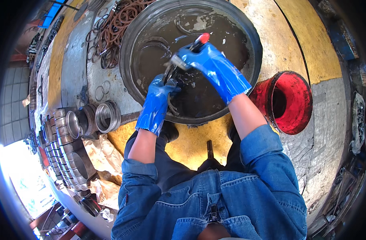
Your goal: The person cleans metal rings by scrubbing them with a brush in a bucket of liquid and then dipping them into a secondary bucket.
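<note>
Over a large round basin (pixel 131 90) of murky dark liquid, both my hands wear long blue rubber gloves. My left hand (pixel 158 90) is closed round a wet, dark metal ring (pixel 171 74), holding it up on edge above the liquid. My right hand (pixel 203 58) grips a brush (pixel 198 43) with a black, red-tipped handle. Its pale head is blurred and meets the ring's upper part; the bristles cannot be made out clearly. Partly sunk in the liquid is another curved ring (pixel 153 42), left of my right hand. A thin curved piece (pixel 183 28) lies farther back.
Many rusty brown rings (pixel 119 24) are heaped left of the basin. Nearer stand shiny metal rings (pixel 107 117) and rows of metal cylinders (pixel 73 154), beside crumpled brown paper (pixel 105 154). A red bucket (pixel 293 104) lies tilted at the basin's right.
</note>
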The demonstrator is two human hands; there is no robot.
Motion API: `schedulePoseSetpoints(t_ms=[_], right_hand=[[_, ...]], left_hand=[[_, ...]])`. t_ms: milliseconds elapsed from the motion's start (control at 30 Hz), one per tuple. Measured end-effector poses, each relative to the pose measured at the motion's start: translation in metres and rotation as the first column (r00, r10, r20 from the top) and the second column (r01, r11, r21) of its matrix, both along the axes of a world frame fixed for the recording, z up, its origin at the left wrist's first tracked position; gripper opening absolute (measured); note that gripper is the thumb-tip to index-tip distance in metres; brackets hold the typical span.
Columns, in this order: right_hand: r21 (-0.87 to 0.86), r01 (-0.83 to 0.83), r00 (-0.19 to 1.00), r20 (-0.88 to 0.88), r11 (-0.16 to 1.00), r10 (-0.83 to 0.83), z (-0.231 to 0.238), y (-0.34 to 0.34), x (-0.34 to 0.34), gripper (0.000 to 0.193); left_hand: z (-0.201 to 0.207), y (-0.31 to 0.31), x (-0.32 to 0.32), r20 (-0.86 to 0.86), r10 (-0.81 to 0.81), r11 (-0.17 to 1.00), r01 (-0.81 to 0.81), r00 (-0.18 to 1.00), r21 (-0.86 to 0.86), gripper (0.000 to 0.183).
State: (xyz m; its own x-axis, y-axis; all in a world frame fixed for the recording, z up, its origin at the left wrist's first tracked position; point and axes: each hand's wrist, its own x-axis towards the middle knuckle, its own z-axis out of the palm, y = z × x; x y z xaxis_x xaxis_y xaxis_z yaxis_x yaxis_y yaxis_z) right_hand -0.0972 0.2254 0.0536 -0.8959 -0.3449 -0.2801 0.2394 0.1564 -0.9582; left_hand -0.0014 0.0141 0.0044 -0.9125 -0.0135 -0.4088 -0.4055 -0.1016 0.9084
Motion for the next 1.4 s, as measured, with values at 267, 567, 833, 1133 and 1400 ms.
schedulePoseSetpoints(t_ms=[267,567,833,1133,1400], right_hand=[[0.518,0.336,0.924,-0.021,0.786,-0.381,-0.079,0.039,-0.022,0.044],[0.363,0.544,0.820,-0.037,0.757,-0.572,-0.031,0.081,-0.005,0.038],[0.210,0.548,0.833,-0.055,0.809,-0.550,-0.033,0.089,-0.002,0.031],[-0.192,-0.068,0.987,-0.156,0.979,0.038,-0.009,-0.017,0.022,0.024],[0.238,0.283,0.924,0.192,0.929,-0.331,-0.081,0.011,-0.023,0.029]], left_hand=[[0.021,0.019,-0.006,0.069,-0.083,0.993,0.088,0.994,-0.076,0.028],[0.022,0.046,-0.019,0.018,-0.188,0.976,0.185,0.982,0.114,0.032],[0.011,0.032,-0.013,0.144,-0.073,0.972,0.038,0.987,0.232,0.038],[0.001,-0.023,-0.002,0.069,-0.064,0.998,0.064,0.996,-0.003,0.031],[0.011,-0.014,-0.004,0.035,-0.045,0.997,0.048,0.998,-0.063,0.031]])
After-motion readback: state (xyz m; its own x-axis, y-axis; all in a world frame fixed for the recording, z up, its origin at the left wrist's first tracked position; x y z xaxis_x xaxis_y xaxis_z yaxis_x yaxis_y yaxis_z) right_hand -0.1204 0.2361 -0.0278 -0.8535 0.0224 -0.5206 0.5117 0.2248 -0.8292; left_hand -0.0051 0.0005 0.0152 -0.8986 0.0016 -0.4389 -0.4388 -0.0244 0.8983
